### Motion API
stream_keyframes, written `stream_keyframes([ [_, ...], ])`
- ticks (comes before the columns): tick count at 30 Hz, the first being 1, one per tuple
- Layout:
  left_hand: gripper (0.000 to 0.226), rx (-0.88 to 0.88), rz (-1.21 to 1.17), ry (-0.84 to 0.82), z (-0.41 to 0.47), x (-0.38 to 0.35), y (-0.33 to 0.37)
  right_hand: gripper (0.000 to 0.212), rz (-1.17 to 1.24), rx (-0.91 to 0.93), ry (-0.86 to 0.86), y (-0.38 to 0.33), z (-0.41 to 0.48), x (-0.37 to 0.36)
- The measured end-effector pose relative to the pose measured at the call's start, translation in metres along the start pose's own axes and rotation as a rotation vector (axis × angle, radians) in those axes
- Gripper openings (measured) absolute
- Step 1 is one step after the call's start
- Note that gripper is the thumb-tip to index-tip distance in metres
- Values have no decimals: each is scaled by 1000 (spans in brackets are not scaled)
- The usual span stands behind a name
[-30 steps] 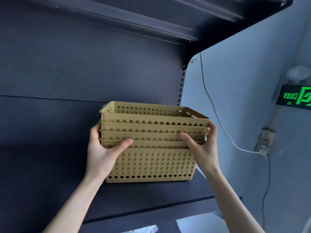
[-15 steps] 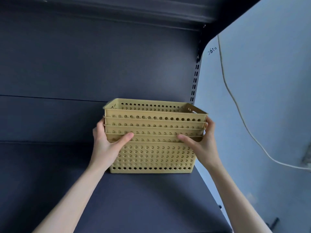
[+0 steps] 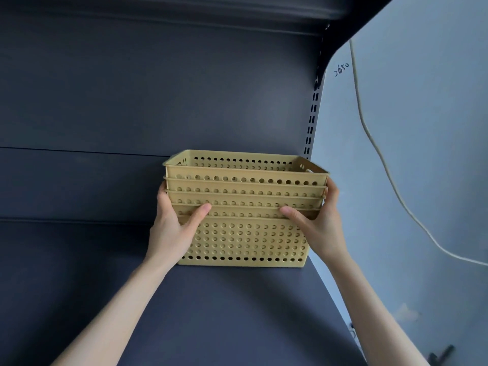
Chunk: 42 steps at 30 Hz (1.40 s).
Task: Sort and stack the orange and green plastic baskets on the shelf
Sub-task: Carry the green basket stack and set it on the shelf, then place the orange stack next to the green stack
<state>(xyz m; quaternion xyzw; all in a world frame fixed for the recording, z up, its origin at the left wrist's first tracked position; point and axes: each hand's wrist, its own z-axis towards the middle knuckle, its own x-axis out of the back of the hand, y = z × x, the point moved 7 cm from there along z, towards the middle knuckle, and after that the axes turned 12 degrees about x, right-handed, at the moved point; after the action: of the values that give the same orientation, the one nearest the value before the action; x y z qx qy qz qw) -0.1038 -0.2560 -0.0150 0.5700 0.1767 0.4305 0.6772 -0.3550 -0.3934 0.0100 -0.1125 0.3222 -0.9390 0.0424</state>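
A nested stack of several yellowish perforated plastic baskets (image 3: pixel 245 239) stands on the dark shelf (image 3: pixel 211 313), near its right end and close to the back panel. My left hand (image 3: pixel 174 228) grips the stack's left side, thumb across the front under the rims. My right hand (image 3: pixel 317 225) grips the right side the same way. The rims of the nested baskets show one above another. No green basket is in view.
The shelf's dark back panel (image 3: pixel 158 101) rises behind the stack, and an upper shelf (image 3: pixel 184 11) overhangs it. A slotted upright (image 3: pixel 311 120) marks the right end. Beyond it is a pale wall (image 3: pixel 422 154) with a hanging white cable (image 3: pixel 380 154).
The stack has gone further back on the shelf and now rests deeper toward the back panel. Both hands have kept their grip on its sides.
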Motion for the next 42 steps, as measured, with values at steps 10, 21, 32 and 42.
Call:
stream_keyframes([
  [10,46,-74,533,-3,-13,34,19,79,-514,-23,-158,-37,-7,18],
  [21,34,-469,536,199,-96,170,52,25,-437,223,-145,-172,-67,-62],
  [32,39,-350,773,286,-149,428,-63,17,-184,182,-337,-283,-193,-319],
  [42,41,-300,807,447,-112,629,-116,18,30,290,-400,-392,-203,-525],
])
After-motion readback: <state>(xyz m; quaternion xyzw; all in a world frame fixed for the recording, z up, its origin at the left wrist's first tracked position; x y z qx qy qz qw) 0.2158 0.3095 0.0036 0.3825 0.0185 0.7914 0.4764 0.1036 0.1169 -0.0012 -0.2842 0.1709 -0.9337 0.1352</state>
